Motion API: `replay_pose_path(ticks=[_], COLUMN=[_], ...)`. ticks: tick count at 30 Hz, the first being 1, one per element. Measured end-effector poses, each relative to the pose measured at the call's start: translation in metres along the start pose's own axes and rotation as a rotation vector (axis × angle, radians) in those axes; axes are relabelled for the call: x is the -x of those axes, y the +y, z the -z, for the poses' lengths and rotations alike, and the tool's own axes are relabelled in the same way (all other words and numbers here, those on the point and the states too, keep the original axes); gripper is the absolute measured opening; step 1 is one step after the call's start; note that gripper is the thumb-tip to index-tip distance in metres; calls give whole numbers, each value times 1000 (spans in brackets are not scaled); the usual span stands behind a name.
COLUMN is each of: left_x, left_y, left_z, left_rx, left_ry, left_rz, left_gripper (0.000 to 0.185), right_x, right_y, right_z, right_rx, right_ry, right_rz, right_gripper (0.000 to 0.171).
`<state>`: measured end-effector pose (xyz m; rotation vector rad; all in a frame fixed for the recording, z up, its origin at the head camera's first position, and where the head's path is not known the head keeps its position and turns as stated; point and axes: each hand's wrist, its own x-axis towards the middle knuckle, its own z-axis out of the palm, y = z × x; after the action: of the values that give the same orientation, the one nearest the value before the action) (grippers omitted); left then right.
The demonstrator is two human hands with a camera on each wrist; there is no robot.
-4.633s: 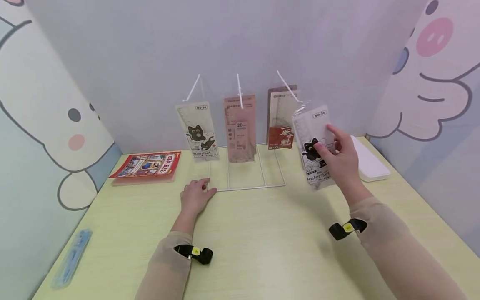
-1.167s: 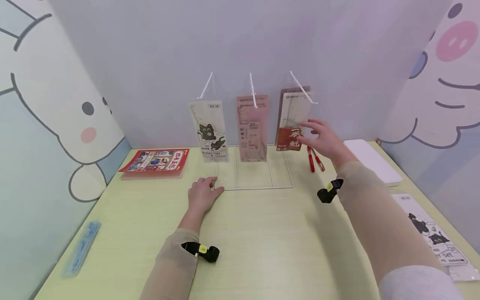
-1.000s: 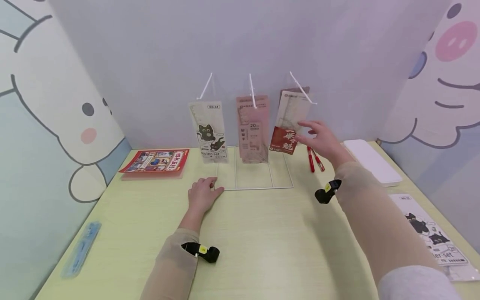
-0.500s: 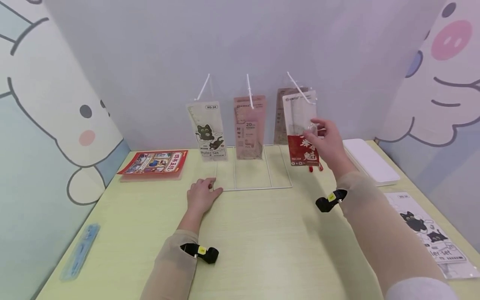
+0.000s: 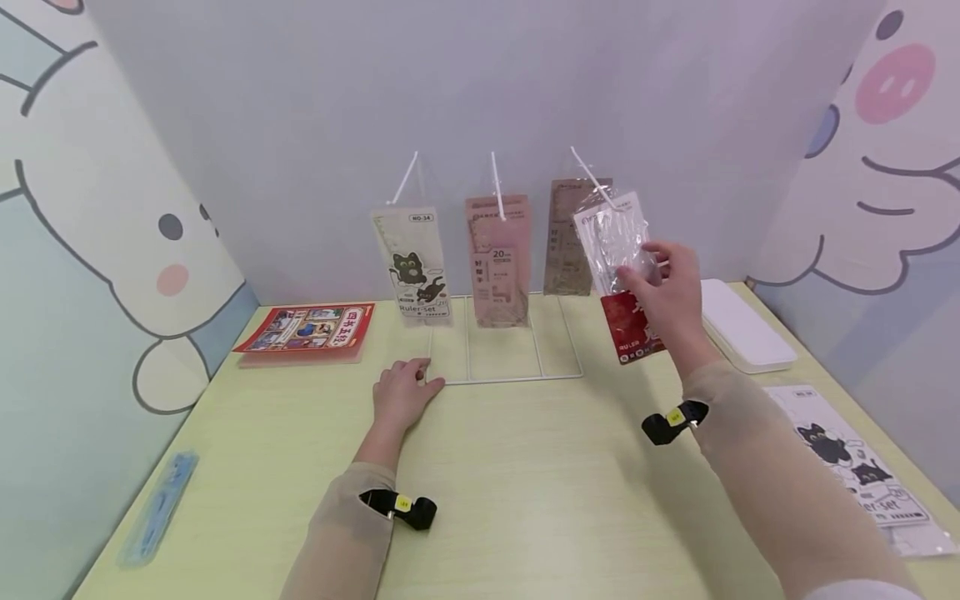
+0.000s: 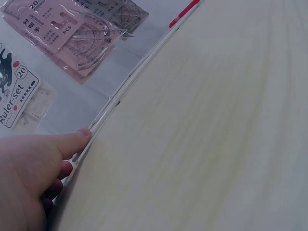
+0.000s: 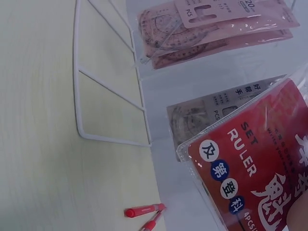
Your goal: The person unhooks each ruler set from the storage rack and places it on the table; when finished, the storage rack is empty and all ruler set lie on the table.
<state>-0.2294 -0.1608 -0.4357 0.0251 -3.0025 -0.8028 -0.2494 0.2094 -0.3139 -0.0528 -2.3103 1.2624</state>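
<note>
Both forearms are covered by close-fitting beige sleeves [image 5: 341, 533] reaching the wrists. A black strap [image 5: 408, 509] (marked with a small yellow tag) is worn at the left wrist, and a matching strap [image 5: 672, 420] at the right. A pale grey upper sleeve [image 5: 862, 590] is glimpsed.

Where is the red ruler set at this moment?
In the head view, the right hand holds the red ruler set in the air, right of the wire rack, just off its rightmost hook.
</note>
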Motion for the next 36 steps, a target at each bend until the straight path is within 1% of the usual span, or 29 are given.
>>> replay_pose_path(ticks=[6,13,17,22,28,30,32,34,36], left_x=[1,1,2,1,1,1,1,1,2], left_y=[0,-1,-1,-1,-2,-2,-2,-2,-1], left_z=[0,0,0,-1,0,0,0,0,0], left_rx=[5,9,12,4,6,6,7,12,16], left_ry=[1,4,8,3,-1,-4,-3,-3,-1], left_rz=[-4,-13,-20,-20,-14,-12,-12,-12,-10], left_gripper=[53,52,52,53,53,53,53,53,53], right_x=[11,22,28,37,43,44,45,46,48], right_y=[-1,-3,-6,-12,-14,-12,-7,0,9], right_z=[13,27,34,43,55,61,68,74,80], right_rx=[32,75,83,87,78,77,91,115,152], right_ry=[3,-8,-14,-23,-15,-18,-36,-73,-130], right_rz=[35,58,72,67,82,68,36,-18,-75], right_gripper=[54,56,57,57,56,56,59,62,67])
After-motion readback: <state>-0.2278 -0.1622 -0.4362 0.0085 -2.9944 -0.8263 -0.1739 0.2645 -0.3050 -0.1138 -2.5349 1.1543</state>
